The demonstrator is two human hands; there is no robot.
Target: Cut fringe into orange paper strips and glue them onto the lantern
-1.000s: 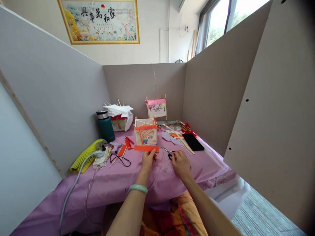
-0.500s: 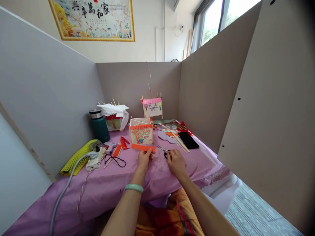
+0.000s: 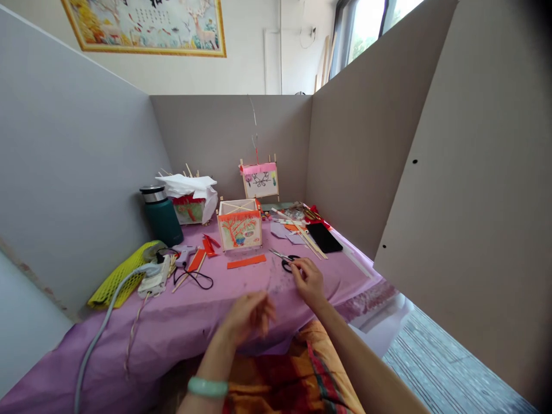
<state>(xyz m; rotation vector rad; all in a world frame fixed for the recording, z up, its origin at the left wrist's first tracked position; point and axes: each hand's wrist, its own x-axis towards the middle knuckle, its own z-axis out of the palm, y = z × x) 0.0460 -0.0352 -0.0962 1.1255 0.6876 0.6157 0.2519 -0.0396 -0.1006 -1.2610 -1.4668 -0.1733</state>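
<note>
Crosswise on the creased purple tablecloth (image 3: pixel 224 293), in front of a boxy frame of pale sticks and white paper (image 3: pixel 240 231): a narrow orange paper strip (image 3: pixel 246 262), lying flat, long axis running left to right, left end slightly nearer the person. Closer in, over the table's near edge: the left hand (image 3: pixel 250 313), blurred, fingers loosely curled and a little apart. Right of the strip: black-handled metal scissors (image 3: pixel 281 255), long axis slanting, blades aimed away and leftward, loops beside the right hand (image 3: pixel 308 279). Fingers there bent in toward the thumb at the loops; impossible to tell whether pinching a handle or only touching.

Around the cloth, smooth grey partition panels (image 3: pixel 194 126) at left, back and right. Beyond, a gold-framed landscape picture (image 3: pixel 142 26), a white wall (image 3: pixel 245 63), a window (image 3: pixel 364 34); low at right, a striped bluish floor (image 3: pixel 418 356).

Across the table: coarse yellow mesh (image 3: pixel 125 273), a white plastic power strip (image 3: pixel 150 282), a teal cylindrical bottle (image 3: pixel 161 221) with a metallic neck, crumpled thin white sheeting (image 3: pixel 187 185), a pink-topped rectangular panel (image 3: pixel 260 181), slim wooden sticks (image 3: pixel 318 247), a flat black phone (image 3: pixel 324 237).
</note>
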